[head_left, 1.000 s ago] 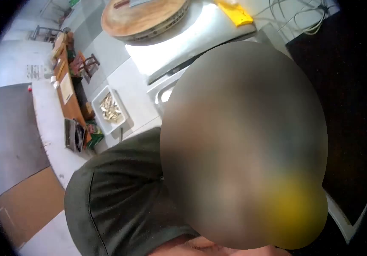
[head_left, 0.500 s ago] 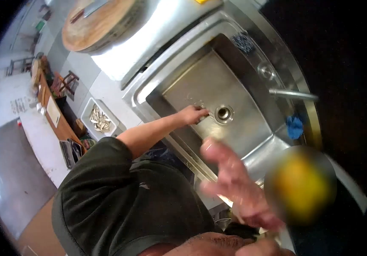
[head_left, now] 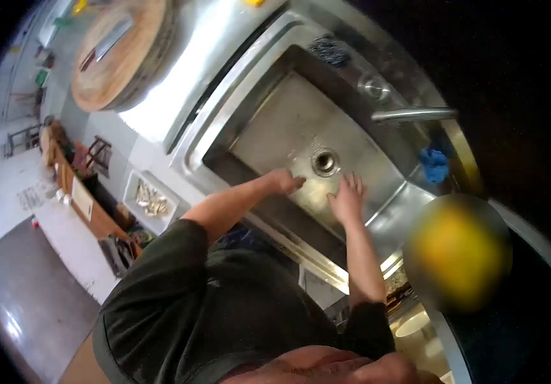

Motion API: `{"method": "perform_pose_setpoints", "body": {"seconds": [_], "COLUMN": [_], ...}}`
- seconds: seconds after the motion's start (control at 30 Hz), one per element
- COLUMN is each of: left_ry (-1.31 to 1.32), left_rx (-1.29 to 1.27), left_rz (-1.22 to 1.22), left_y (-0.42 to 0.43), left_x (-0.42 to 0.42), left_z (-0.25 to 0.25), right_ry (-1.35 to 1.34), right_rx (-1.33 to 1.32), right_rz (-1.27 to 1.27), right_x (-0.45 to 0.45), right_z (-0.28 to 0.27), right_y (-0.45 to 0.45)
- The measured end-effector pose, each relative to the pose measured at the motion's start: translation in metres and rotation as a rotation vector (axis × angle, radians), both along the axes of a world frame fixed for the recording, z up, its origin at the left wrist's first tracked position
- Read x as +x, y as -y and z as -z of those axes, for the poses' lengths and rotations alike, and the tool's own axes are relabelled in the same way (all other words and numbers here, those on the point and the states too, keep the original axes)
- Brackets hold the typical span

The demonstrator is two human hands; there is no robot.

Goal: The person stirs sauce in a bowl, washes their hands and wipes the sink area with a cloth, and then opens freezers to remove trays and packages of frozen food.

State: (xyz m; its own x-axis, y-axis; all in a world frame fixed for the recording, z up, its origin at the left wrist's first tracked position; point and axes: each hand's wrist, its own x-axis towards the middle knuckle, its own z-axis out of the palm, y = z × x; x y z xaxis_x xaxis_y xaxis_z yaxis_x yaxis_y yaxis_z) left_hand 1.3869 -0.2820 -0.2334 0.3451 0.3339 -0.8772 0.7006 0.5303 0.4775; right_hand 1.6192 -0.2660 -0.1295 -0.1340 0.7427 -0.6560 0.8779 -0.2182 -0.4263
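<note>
Both hands are over the stainless steel sink [head_left: 275,121]. My left hand [head_left: 283,182] has its fingers curled, just left of and nearer to me than the drain [head_left: 325,162]; whatever it may hold is hidden. My right hand [head_left: 348,198] is open with its fingers spread, below and right of the drain, nothing visible in it. A little water shows on the sink floor near the drain. The metal faucet [head_left: 416,114] reaches over from the far right side.
A blue cloth [head_left: 434,166] and a dark scouring pad [head_left: 328,51] lie on the sink's rim. At upper left a cleaver [head_left: 114,40] rests on a round wooden chopping board [head_left: 93,83]. A white bin [head_left: 133,195] of small fish stands at left. A blurred yellow patch [head_left: 458,256] is at right.
My right hand has moved from close to the camera down and forward over the sink. My left hand has shifted slightly nearer to me, and the view has turned a little.
</note>
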Motion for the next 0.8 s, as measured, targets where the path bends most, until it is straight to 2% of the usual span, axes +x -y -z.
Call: {"method": "perform_pose_setpoints", "body": {"seconds": [0.03,0.1,0.13,0.17,0.2,0.23,0.3,0.33,0.37,0.43,0.5,0.57,0.7,0.77,0.8], "left_ry": [-0.085,-0.044,-0.006,0.018,-0.002,0.043,0.058,0.016,-0.023,-0.057,-0.074,-0.093,-0.135,-0.091,-0.045], "left_rx": [0.285,0.299,0.186,0.101,0.161,0.159,0.164,0.248,0.319,0.426,0.504,0.587,0.710,0.843,0.846], "left_rz": [-0.029,-0.208,-0.238,-0.280,-0.261,-0.234,-0.246,-0.216,-0.178,-0.141,-0.150,-0.176,-0.201,-0.213,-0.232], "left_y": [-0.007,-0.015,-0.014,-0.026,-0.025,-0.025,-0.025,-0.021,-0.017,-0.016,-0.018,-0.015,-0.027,-0.042,-0.049], "left_x": [0.004,0.007,0.012,0.011,0.014,0.021,0.018,0.017,0.016,0.009,0.001,-0.006,-0.023,-0.032,-0.039], "left_z": [-0.052,-0.075,-0.084,-0.086,-0.082,-0.088,-0.108,-0.112,-0.115,-0.121,-0.139,-0.151,-0.191,-0.208,-0.209], "right_ry": [0.106,0.092,0.104,0.151,0.381,0.455,0.551,0.426,0.591,0.607,0.233,-0.015,0.020,-0.631,-0.774], "right_rx": [0.330,0.557,0.638,1.003,0.955,0.944,0.936,0.978,0.800,0.677,0.805,0.986,0.288,0.083,-0.005], "right_rz": [-0.225,0.096,0.261,0.267,0.402,0.424,0.405,0.355,0.409,0.330,0.134,0.302,0.307,1.087,1.192], "right_x": [0.001,0.024,0.048,0.081,0.094,0.126,0.177,0.188,0.159,0.152,0.158,0.142,0.072,0.023,0.016], "right_z": [-0.003,-0.001,-0.001,0.012,-0.007,-0.006,0.020,0.030,0.005,-0.001,0.004,0.000,0.058,0.027,0.038], "right_y": [-0.002,-0.034,-0.038,-0.060,-0.082,-0.096,-0.138,-0.147,-0.147,-0.154,-0.149,-0.121,-0.034,-0.024,-0.015]}}
